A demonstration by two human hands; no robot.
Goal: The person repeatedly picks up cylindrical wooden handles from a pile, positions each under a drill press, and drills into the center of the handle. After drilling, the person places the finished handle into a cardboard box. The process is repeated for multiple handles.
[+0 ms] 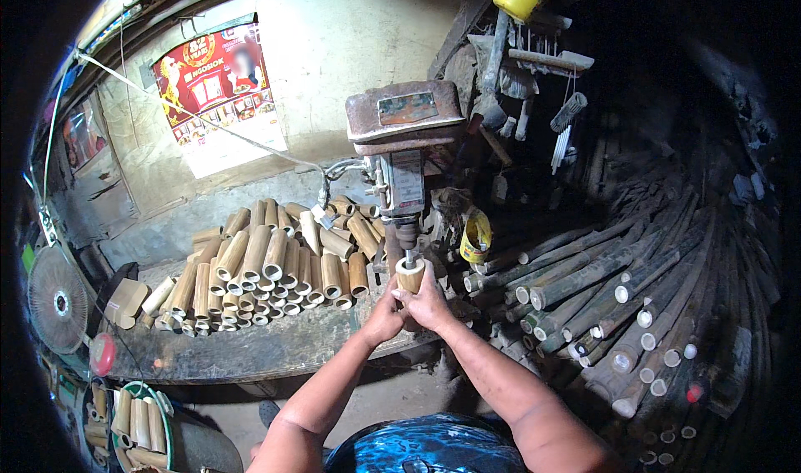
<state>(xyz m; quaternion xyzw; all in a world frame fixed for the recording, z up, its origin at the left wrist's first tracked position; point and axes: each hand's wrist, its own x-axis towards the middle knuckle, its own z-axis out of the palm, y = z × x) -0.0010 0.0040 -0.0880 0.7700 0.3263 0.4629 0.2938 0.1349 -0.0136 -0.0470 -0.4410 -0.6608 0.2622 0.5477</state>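
Observation:
Both my hands grip a short bamboo tube (410, 280) beneath the drill press (405, 127). The tube stands about upright, its pale open end facing up. My left hand (385, 318) is closed around its lower left side, and my right hand (429, 300) wraps its right side. Directly above, the drill chuck (407, 232) points down with a bit (410, 257) that reaches the tube's mouth. How deep the bit sits inside cannot be made out. My fingers hide most of the tube's lower part.
Cut bamboo tubes (254, 256) are heaped on the wooden bench (275, 348) to my left. Long bamboo poles (584, 281) lie stacked at the right. A yellow bucket (476, 237) hangs beside the drill. A fan (58, 300) and a bin of tubes (171, 440) stand at far left.

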